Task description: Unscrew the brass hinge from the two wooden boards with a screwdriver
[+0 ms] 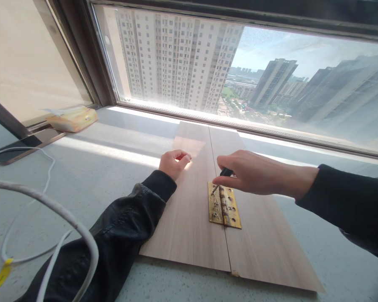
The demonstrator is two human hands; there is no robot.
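My right hand (244,172) is closed around the black handle of a screwdriver (227,172). The thin shaft slants down to the left, its tip at the upper part of the left leaf of a worn brass hinge (223,205). That hinge lies spread flat across the seam between two pale wood-grain boards, a left board (182,235) and a right board (264,243). Screw heads seem to sit in the left leaf; dark holes show in the right one. Over the left board, my left hand (175,163) is curled with thumb and fingertips together; whatever they may pinch is hidden.
The boards lie on a speckled white sill (113,142) below a window. At the left are a tissue pack (72,119), a flat phone-like device (28,144) and a looping white cable (82,226) with a yellow tag (0,279). The cable passes before my left sleeve.
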